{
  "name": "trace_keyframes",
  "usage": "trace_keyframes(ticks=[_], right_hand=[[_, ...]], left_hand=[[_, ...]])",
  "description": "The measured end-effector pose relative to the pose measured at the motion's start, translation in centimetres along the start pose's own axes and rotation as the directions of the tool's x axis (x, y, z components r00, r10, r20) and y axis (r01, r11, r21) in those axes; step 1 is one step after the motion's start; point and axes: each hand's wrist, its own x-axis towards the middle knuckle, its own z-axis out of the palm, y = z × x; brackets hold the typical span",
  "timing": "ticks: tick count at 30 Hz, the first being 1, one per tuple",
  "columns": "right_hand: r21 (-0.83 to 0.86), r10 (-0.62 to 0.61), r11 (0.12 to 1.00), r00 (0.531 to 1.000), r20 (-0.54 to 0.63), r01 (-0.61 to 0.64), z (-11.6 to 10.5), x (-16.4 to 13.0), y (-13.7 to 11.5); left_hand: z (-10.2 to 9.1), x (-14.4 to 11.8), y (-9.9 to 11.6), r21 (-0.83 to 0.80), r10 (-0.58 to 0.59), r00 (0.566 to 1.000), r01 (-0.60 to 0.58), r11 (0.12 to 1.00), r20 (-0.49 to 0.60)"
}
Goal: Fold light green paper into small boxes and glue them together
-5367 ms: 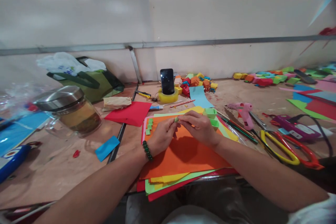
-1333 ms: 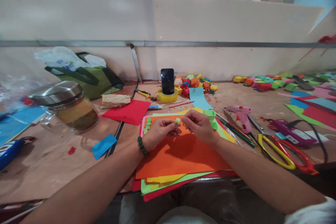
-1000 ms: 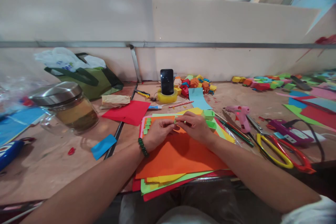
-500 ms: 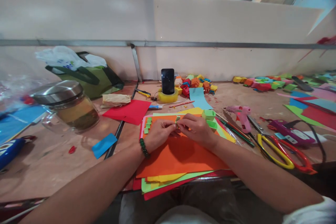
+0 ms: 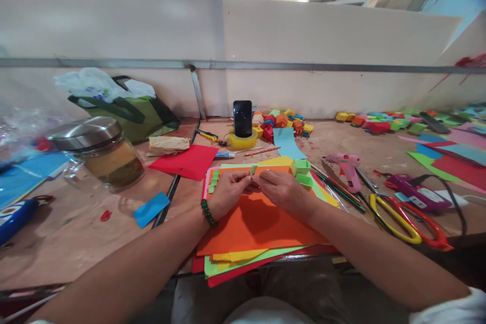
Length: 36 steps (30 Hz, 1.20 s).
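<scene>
A small strip of light green paper [image 5: 253, 169] sticks up from between my fingertips. My left hand [image 5: 232, 188], with a dark green bead bracelet at the wrist, is closed on it. Against it my right hand [image 5: 279, 190] is pinched, its fingertips meeting the left ones. Both hands are over an orange sheet [image 5: 261, 228] on top of a stack of coloured paper. Several tiny green folded pieces [image 5: 214, 181] stand in a row left of my left hand. Two larger open green paper boxes [image 5: 300, 167] are just beyond my right hand.
A phone [image 5: 242, 117] stands in a yellow tape roll [image 5: 243, 140], near a heap of coloured paper blocks [image 5: 281, 120]. To the right lie a pink glue gun [image 5: 348, 168] and scissors [image 5: 397, 223]. A glass jar [image 5: 110, 159] and a blue paper piece [image 5: 151, 210] are at left.
The green strip has shifted slightly left and tilted between my fingertips. My right hand has turned a little, its fingers lower and closer to the left hand.
</scene>
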Motion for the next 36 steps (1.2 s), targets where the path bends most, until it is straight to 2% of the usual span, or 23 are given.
trace_keyframes(ticks=[7,9,11,13,14,16,17,18,20,22,25,28,32,34,36], right_hand=[[-0.045,0.048,0.998,0.998,0.043,-0.046,0.1,-0.2,-0.1],[0.046,0.079,0.996,0.997,0.022,-0.08,0.0,-0.1,0.0],[0.244,0.164,0.957,0.986,-0.008,-0.157,0.0,-0.1,0.1],[0.474,0.325,0.834,0.946,-0.011,-0.281,0.0,0.0,0.3],[0.573,0.424,0.74,0.906,0.009,-0.352,0.1,0.1,0.3],[0.716,0.598,0.508,0.794,0.107,-0.479,0.3,0.2,0.4],[0.759,0.648,0.387,0.741,0.179,-0.523,0.5,0.3,0.4],[0.789,0.665,0.277,0.702,0.254,-0.548,0.7,0.4,0.4],[0.811,0.642,0.115,0.666,0.38,-0.574,1.0,0.6,0.4],[0.813,0.619,0.025,0.647,0.445,-0.582,1.2,0.8,0.2],[0.821,0.617,-0.068,0.623,0.481,-0.567,1.2,0.9,0.1],[0.823,0.624,-0.099,0.609,0.489,-0.559,1.0,1.0,0.0],[0.792,0.646,-0.002,0.603,0.467,-0.611,1.3,0.9,0.1],[0.793,0.655,0.047,0.619,0.434,-0.607,1.5,0.7,0.2],[0.807,0.642,0.087,0.652,0.404,-0.584,1.5,0.4,0.4]], left_hand=[[0.1,-0.4,0.6,0.006,0.052,0.998,-0.053,0.999,0.043],[0.0,-0.4,0.7,0.043,0.062,0.997,-0.064,0.997,0.039],[-0.2,-0.2,0.6,0.079,0.084,0.996,-0.087,0.993,0.04],[-0.4,0.1,0.4,0.097,0.099,0.994,-0.104,0.99,0.047],[-0.4,0.2,0.3,0.099,0.101,0.994,-0.105,0.989,0.045],[-0.5,0.3,0.1,0.1,0.102,0.994,-0.105,0.989,0.039],[-0.5,0.4,0.1,0.101,0.106,0.994,-0.109,0.989,0.04],[-0.5,0.4,0.1,0.102,0.112,0.993,-0.116,0.988,0.044],[-0.3,0.3,0.2,0.107,0.123,0.99,-0.129,0.986,0.061],[-0.1,0.1,0.3,0.121,0.128,0.989,-0.137,0.983,0.075],[0.2,-0.3,0.4,0.145,0.15,0.986,-0.159,0.977,0.073],[0.4,-0.4,0.3,0.18,0.175,0.982,-0.185,0.966,0.069],[0.2,-0.1,0.1,0.245,0.18,0.981,-0.192,0.951,0.068],[0.0,0.1,0.2,0.305,0.21,0.975,-0.221,0.926,0.068],[-0.3,0.2,0.4,0.42,0.276,0.96,-0.274,0.865,0.058]])
